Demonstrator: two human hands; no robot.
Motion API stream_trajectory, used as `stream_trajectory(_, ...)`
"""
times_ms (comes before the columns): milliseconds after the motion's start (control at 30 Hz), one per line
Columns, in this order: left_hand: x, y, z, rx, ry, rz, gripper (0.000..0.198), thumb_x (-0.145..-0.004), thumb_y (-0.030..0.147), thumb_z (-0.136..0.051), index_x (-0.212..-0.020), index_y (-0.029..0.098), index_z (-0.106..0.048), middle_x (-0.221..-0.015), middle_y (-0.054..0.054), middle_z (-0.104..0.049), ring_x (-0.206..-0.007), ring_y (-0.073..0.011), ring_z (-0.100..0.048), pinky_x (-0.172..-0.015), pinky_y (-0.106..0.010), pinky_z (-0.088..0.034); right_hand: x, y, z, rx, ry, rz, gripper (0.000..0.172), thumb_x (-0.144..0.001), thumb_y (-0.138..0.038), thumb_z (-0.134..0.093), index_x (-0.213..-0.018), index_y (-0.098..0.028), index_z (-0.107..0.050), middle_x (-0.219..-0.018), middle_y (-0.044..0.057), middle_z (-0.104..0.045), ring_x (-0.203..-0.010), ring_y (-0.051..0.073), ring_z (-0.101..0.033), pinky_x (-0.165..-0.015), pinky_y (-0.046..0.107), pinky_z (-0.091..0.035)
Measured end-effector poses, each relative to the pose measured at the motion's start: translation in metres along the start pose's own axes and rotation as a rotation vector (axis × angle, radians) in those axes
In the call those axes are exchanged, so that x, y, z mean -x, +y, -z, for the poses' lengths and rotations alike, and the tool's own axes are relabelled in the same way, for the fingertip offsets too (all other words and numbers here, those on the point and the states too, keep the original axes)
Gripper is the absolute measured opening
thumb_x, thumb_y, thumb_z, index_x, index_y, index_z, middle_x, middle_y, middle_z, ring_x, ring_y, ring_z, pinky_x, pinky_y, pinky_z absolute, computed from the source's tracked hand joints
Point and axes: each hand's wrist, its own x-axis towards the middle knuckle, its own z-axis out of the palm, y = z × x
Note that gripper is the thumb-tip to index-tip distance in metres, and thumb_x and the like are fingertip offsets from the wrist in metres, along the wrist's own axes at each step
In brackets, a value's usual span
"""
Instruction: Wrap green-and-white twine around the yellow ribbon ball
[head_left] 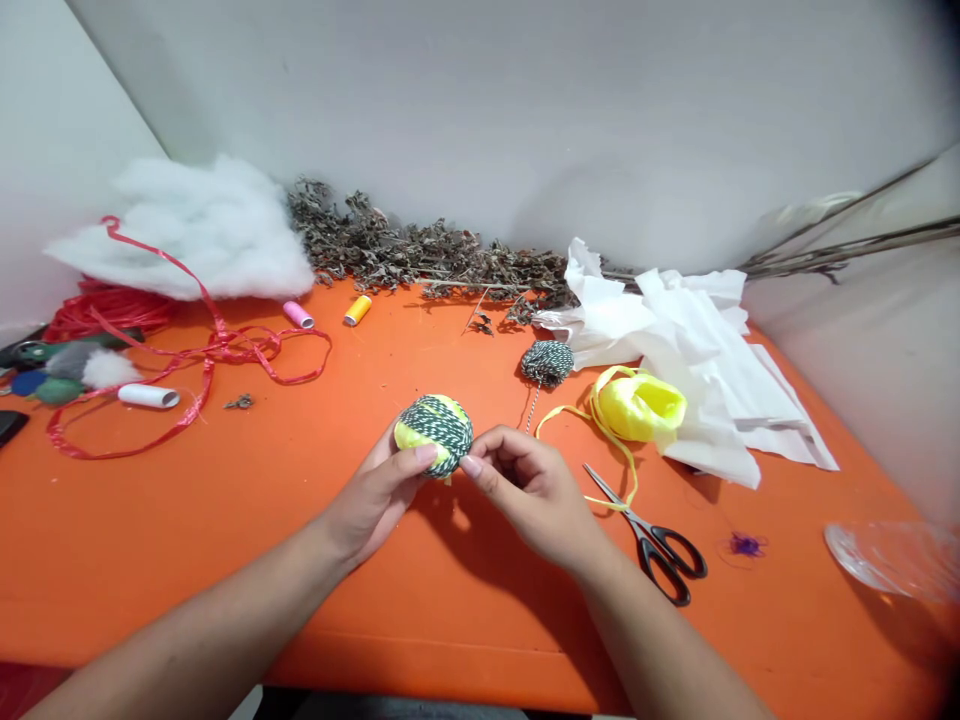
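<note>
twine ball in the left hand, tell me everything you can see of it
The twine ball is round, with a bright yellow core showing in patches beneath bands of twisted dark green and white twine. The left hand holds it above the orange table, with the thumb across its lower side. The right hand is right beside it; whether its fingers touch the ball cannot be told.

Obstacles, right hand [536, 495]: black-handled scissors [658, 535] just beside it; yellow ribbon [637, 405] and green-and-white twine ball [547, 362] ahead. Left hand [371, 490]: red ribbon [214, 350] well leftward, orange desk [225, 560] between
</note>
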Motion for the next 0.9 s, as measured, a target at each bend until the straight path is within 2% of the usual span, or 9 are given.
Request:
stream_trajectory(67, -0.0003, 0.0004, -0.0005, 0.029, -0.002, -0.003, 0.039, -0.075, 0.031, -0.082, -0.109, 0.018, -0.067, -0.105, -0.006, -0.070, -0.100, -0.0207, -0.062, -0.091, -0.029, -0.050, -0.0003, 0.0013, 0.0002, 0.001, 0.002, 0.005, 0.026, -0.088, -0.043, -0.073, -0.085, -0.019, -0.063, -0.072, -0.002, -0.056, -0.063, 0.011, -0.049, -0.058, 0.024, -0.039)
stream_trajectory(267, -0.0014, 0.0019, 0.0010, 0.078, -0.035, 0.008, 0.030, -0.077, 0.031, -0.081, -0.100, 0.015, -0.071, -0.096, -0.007, -0.070, -0.086, -0.0186, -0.062, -0.072, -0.026, -0.052, -0.0013, 0.0037, 0.0016, 0.020, 0.004, 0.010, 0.025, -0.092, -0.044, -0.067, -0.087, -0.020, -0.063, -0.074, -0.001, -0.058, -0.065, 0.012, -0.051, -0.060, 0.024, -0.042)
stream_trajectory(433, -0.0019, 0.0036, 0.0005, 0.152, -0.009, 0.053, 0.036, -0.071, 0.034, -0.085, -0.097, 0.013, -0.072, -0.091, -0.007, -0.070, -0.076, -0.0162, -0.061, -0.062, -0.024, -0.054, -0.0010, 0.0021, 0.0010, 0.031, 0.011, 0.017, 0.025, -0.092, -0.044, -0.067, -0.087, -0.020, -0.063, -0.072, -0.001, -0.057, -0.064, 0.012, -0.050, -0.057, 0.024, -0.041)
stream_trajectory(533, -0.0014, 0.0047, -0.0010, 0.166, 0.007, 0.066, 0.037, -0.070, 0.034, -0.086, -0.096, 0.013, -0.072, -0.092, -0.007, -0.070, -0.075, -0.0161, -0.062, -0.060, -0.024, -0.055, -0.0010, 0.0004, 0.0004, 0.023, 0.008, 0.032, 0.023, -0.093, -0.042, -0.067, -0.087, -0.020, -0.063, -0.072, -0.001, -0.058, -0.063, 0.012, -0.051, -0.058, 0.024, -0.041)
stream_trajectory(733, -0.0024, 0.0064, -0.0027, 0.128, -0.036, 0.033, 0.030, -0.076, 0.033, -0.078, -0.096, 0.014, -0.069, -0.087, -0.007, -0.069, -0.069, -0.0163, -0.061, -0.057, -0.026, -0.055, -0.0011, -0.0014, 0.0018, 0.022, 0.030, 0.046, 0.023, -0.091, -0.043, -0.069, -0.086, -0.020, -0.064, -0.071, -0.001, -0.059, -0.061, 0.012, -0.051, -0.056, 0.024, -0.041)
stream_trajectory(900, -0.0038, 0.0066, -0.0006, 0.109, -0.013, 0.005, 0.026, -0.078, 0.028, -0.075, -0.100, 0.016, -0.067, -0.088, -0.007, -0.069, -0.070, -0.0170, -0.062, -0.061, -0.027, -0.055, -0.0013, -0.0022, 0.0021, 0.017, 0.058, 0.043, 0.025, -0.090, -0.044, -0.069, -0.084, -0.020, -0.064, -0.069, -0.001, -0.058, -0.060, 0.012, -0.050, -0.054, 0.024, -0.040)
